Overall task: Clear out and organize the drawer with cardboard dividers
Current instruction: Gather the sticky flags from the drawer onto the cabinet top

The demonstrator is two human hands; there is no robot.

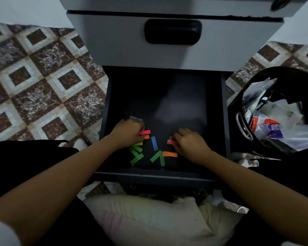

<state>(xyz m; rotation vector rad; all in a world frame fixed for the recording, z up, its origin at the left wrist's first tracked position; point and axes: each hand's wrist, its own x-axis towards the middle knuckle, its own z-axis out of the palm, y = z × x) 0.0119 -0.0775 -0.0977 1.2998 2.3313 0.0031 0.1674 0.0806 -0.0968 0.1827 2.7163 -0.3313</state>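
Observation:
The dark bottom drawer point(225, 121) is pulled open below me. Several small coloured paper strips lie scattered on its floor near the front: green ones point(158, 157), an orange one point(170, 154) and a blue one point(154, 142). My left hand point(128, 133) is curled over the strips at the left and pinches pink strips point(144, 132). My right hand point(189, 143) pinches another pink strip point(171, 142) at its fingertips. The back half of the drawer floor is bare. No cardboard dividers are in view.
A black bin point(238, 110) stuffed with papers, packets and plastic stands right of the drawer. The closed upper drawer with a black handle point(172, 31) overhangs the back. Patterned floor tiles point(43, 82) lie to the left, and a pale cushion point(149, 219) lies under me.

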